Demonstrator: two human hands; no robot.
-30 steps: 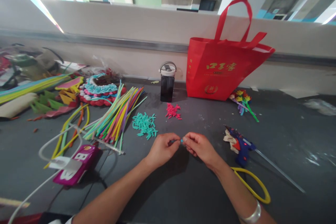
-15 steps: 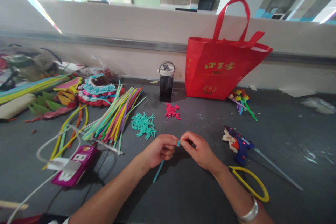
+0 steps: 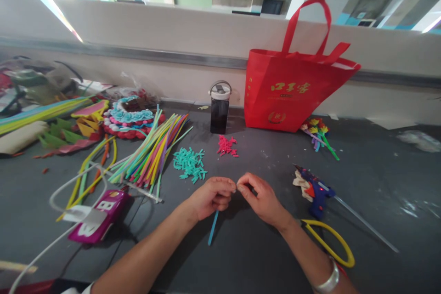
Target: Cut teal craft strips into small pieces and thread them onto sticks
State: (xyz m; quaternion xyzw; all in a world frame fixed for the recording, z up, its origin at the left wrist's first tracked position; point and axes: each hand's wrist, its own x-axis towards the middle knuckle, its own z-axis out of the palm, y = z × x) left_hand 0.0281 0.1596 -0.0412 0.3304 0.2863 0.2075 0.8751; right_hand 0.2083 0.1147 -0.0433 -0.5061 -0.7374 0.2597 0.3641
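My left hand (image 3: pixel 217 197) is closed around a blue pipe cleaner (image 3: pixel 213 228), whose loose length hangs below the fingers toward the table. My right hand (image 3: pixel 260 197) is pinched, its fingertips meeting those of the left; whatever lies between them is hidden. Beyond my left hand lies a heap of short teal pieces (image 3: pixel 189 164), with a smaller heap of pink-red pieces (image 3: pixel 227 145) behind it. To the right of my right hand rest a blue glue gun (image 3: pixel 317 195) with a clear glue stick and a yellow-handled tool (image 3: pixel 332 237).
At left are a bundle of coloured pipe cleaners (image 3: pixel 153 149), a purple power strip (image 3: pixel 99 217) with white cables, and flower wreaths (image 3: pixel 131 117). A phone (image 3: pixel 218 116) leans on a bottle (image 3: pixel 220 91) at the back, beside a red bag (image 3: pixel 296 92) and small flowers (image 3: pixel 319 133).
The hanging end of the blue pipe cleaner has swung slightly right. The bit of blue between my fingertips no longer shows. Both hands stay in nearly the same place.
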